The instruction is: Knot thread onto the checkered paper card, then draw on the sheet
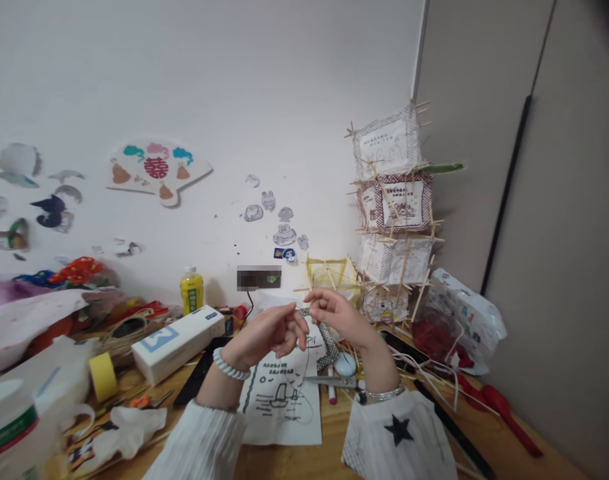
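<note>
fingers of the left hand (277,333) curl loosely, apart, above the boat drawing (264,423); the right hand (337,317), over the drawing's far right corner, bends thumb and forefinger close together. a thin thread (307,350) trails down near both hands onto the drawing; which fingers pinch it, i cannot tell. just right of the drawing lies a marker (332,389). left of the drawing sit a white box (182,343) and, farther out, yellow tape (103,377). behind the drawing, to its right, rises a lantern tower (397,260).
</note>
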`<state>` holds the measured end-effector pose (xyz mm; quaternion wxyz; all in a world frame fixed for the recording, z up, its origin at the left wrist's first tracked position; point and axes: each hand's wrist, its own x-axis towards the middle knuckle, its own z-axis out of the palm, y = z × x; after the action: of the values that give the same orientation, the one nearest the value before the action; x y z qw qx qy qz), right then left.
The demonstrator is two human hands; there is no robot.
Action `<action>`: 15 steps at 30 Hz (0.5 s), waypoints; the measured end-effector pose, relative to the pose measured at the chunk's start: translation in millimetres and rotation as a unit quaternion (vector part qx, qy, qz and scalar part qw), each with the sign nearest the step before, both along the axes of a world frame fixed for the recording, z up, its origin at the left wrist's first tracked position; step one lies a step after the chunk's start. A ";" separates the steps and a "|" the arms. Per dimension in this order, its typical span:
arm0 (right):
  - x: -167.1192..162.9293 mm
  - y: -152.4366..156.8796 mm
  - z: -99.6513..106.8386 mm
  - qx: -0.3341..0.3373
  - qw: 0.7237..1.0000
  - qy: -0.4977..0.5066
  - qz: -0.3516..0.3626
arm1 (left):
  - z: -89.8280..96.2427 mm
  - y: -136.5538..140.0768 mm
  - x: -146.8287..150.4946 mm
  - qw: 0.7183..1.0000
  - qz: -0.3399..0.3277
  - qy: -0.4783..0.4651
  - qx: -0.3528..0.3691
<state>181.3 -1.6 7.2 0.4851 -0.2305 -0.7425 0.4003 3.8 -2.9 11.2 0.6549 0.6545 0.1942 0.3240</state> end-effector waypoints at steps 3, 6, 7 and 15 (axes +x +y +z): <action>10.1 -3.4 1.3 0.001 1.000 -0.015 -0.002 | 0.0 1.5 -1.6 0.999 -0.021 -0.020 -0.023; 15.4 -7.3 2.0 -0.007 0.998 -0.057 0.029 | -1.2 4.4 -2.1 0.997 -0.032 -0.061 -0.047; 15.0 -7.9 2.0 -0.004 0.997 -0.067 0.032 | -1.9 5.5 -1.8 0.996 -0.032 -0.070 -0.054; -4.9 -0.9 -2.1 0.031 0.995 -0.095 0.017 | -4.2 7.9 3.6 0.993 -0.020 -0.094 -0.069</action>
<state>176.5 -2.5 5.2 0.4123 -0.2394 -0.8013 0.3613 7.4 5.0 7.0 0.7203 0.5779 0.1408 0.3568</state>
